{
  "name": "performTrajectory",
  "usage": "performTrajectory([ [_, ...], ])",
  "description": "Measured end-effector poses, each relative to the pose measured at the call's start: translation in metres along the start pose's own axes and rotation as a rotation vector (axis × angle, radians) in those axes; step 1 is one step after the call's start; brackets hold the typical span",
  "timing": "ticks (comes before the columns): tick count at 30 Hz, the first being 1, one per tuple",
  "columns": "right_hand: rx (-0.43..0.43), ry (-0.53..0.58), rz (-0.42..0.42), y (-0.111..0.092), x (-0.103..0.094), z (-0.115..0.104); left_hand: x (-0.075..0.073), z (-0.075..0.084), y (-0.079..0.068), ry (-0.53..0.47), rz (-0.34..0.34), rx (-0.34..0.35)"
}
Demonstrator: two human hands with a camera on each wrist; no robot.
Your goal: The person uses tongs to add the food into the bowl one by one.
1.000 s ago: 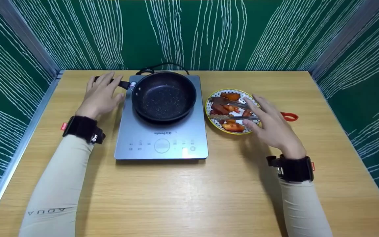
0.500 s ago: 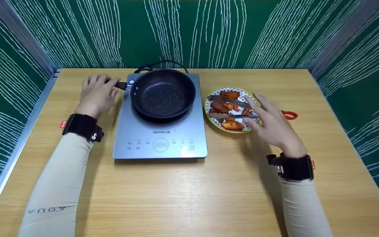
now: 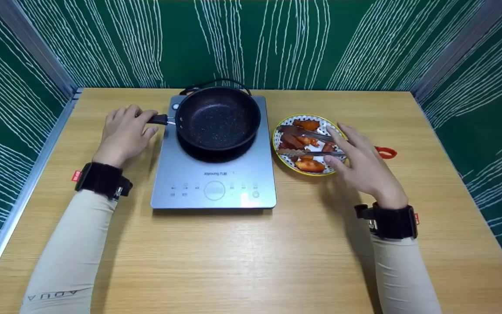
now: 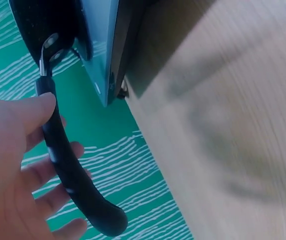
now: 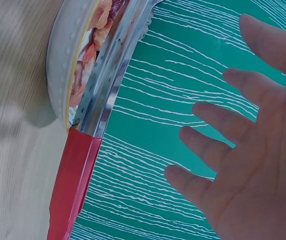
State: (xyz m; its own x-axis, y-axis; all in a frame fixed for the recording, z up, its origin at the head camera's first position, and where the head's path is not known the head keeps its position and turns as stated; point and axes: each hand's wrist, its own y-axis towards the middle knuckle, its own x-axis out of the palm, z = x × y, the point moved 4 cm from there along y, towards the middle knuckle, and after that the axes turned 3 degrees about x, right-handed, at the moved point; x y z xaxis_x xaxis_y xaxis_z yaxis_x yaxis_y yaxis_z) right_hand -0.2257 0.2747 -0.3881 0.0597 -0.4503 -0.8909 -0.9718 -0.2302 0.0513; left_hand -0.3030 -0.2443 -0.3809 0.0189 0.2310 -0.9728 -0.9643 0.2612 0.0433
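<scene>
In the head view my left hand (image 3: 122,135) grips the handle of a black frying pan (image 3: 218,117). The left wrist view shows the thumb pressing on the pan handle (image 4: 65,155) and the fingers behind it. The pan, with nothing in it, is over a silver induction cooker (image 3: 181,174); a dark shadow lies under its near rim. My right hand (image 3: 360,161) is spread over metal tongs with a red handle (image 5: 75,175), its fingers apart from them in the right wrist view. The tongs lie across a dotted, yellow-rimmed plate (image 5: 58,65) holding several browned food pieces (image 3: 310,165).
A black cord (image 3: 222,80) loops behind the cooker. Green walls (image 3: 277,43) with white streaks enclose the wooden table (image 3: 233,253) at the back and on both sides. The plate stands close to the cooker's right side.
My left hand has closed round the pan handle and drawn it toward me, so the handle points more straight left. The pan's shadow now shows more below its rim. The right hand stays put.
</scene>
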Motion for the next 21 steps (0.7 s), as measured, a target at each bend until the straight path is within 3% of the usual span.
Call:
performTrajectory([
  [21, 0.038, -0.003, -0.025, 0.001, 0.0, 0.002, 0.016, 0.022, -0.046, -0.089, 0.066, 0.03],
])
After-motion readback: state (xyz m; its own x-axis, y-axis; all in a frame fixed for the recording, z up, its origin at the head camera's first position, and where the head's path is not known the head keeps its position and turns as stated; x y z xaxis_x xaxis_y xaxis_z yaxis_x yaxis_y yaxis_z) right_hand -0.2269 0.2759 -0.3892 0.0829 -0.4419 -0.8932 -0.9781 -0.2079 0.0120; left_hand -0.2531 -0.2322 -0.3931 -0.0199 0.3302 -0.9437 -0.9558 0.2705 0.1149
